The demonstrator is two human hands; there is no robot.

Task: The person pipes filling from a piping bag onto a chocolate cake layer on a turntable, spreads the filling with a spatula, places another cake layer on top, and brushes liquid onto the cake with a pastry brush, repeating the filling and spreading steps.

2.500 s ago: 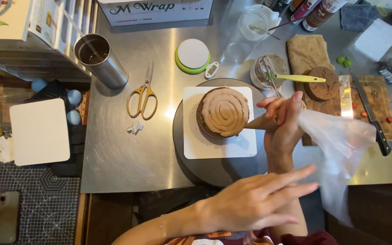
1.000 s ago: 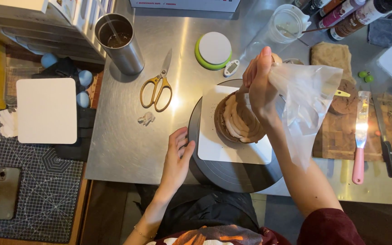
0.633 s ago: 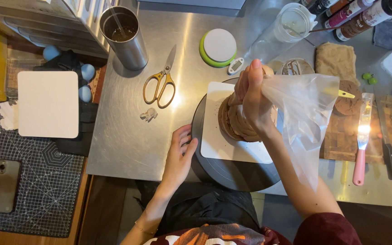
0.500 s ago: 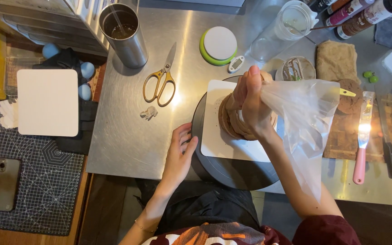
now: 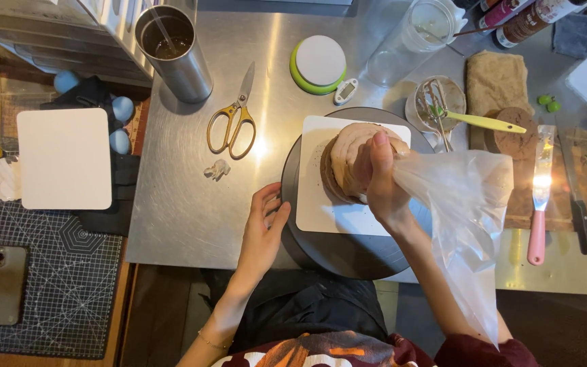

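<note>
**Cream piped onto a round cake on a turntable**

The right hand (image 5: 382,180) keeps a clenched grip on a clear piping bag (image 5: 467,224), its tip held down over the cake (image 5: 344,160). The cake sits on a white board (image 5: 327,207) atop a dark turntable (image 5: 348,251) on the steel worktop (image 5: 178,211). The left hand (image 5: 263,231) rests with released, spread fingers against the turntable's left edge. Gold scissors (image 5: 234,122) lie to the upper left, and a pink-handled spatula (image 5: 539,197) lies to the right.

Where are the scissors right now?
In the head view, the scissors lie on the steel table, left of the cake turntable, between the metal cup and the left hand.
</note>
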